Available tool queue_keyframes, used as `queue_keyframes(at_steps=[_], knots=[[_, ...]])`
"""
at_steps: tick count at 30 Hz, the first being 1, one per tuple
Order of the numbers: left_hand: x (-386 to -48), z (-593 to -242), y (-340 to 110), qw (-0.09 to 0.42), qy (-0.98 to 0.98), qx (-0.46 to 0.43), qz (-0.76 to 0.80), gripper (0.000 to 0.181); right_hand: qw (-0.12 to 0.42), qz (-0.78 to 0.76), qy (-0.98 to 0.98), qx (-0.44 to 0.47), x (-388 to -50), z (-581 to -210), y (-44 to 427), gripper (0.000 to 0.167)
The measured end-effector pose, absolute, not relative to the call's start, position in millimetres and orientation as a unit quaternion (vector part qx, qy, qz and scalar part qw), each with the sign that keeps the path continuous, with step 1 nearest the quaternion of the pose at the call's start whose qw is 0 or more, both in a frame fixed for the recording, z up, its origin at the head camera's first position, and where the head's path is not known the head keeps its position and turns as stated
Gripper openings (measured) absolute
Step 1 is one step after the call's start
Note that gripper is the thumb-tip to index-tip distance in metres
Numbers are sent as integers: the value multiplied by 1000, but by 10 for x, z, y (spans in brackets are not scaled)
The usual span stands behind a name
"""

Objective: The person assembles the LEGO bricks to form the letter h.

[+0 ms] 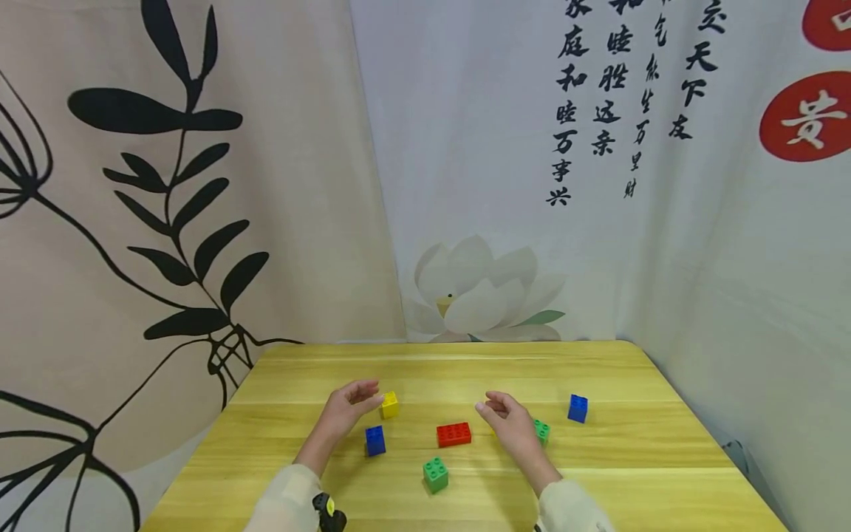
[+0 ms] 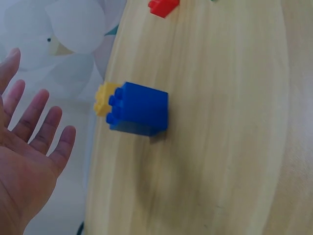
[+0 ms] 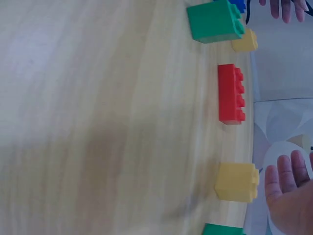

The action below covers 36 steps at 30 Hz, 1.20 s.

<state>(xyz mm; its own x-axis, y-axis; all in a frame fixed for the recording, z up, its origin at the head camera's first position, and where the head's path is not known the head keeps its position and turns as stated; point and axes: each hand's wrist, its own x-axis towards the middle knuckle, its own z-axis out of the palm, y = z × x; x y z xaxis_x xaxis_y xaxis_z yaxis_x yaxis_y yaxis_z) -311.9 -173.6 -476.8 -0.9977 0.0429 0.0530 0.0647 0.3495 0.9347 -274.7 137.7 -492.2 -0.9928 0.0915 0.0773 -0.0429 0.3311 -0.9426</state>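
- Yellow block (image 1: pixel 389 405): it lies just beyond the left thumb tip, on the side towards the right hand. The left hand (image 1: pixel 349 406) is clearly the nearer. The block looks compact, with no plain long axis.
- Left fingers: released, loosely extended and holding nothing; the left wrist view shows a gap between them and the block.
- Right hand (image 1: pixel 512 427): also released, fingers lightly bent, nothing in them. A second yellow block (image 3: pixel 234 182) sits just beside its fingertips, mostly hidden by the hand in the head view.
- Red brick (image 1: pixel 454 435): between the two sets of fingers, nearer the right ones, its long axis running across from hand to hand.
- Blue block (image 1: pixel 375 441): near the left fingers, on the wearer's side of them. A green block (image 1: pixel 435 475) lies nearer the wearer than either hand's fingers; another green one (image 1: pixel 541 431) is just outside the right hand, with another blue one (image 1: pixel 578 408) farther out.
- Materials: the pieces look like smooth, hard plastic, box-shaped with round studs; the table (image 1: pixel 665 473) has pale, streaked wood grain.
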Motion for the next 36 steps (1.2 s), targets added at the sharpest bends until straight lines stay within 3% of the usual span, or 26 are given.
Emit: queue_keyframes(at_steps=[28,36], knots=[[-2954,-5208,-1923,-26,-817,20,-576,59,38,584,-811,4,-2494,-5211,1059,53],[-2924,-5281,-1935,-20,-813,26,-581,53,32,592,-805,6,-2408,-5264,951,59]])
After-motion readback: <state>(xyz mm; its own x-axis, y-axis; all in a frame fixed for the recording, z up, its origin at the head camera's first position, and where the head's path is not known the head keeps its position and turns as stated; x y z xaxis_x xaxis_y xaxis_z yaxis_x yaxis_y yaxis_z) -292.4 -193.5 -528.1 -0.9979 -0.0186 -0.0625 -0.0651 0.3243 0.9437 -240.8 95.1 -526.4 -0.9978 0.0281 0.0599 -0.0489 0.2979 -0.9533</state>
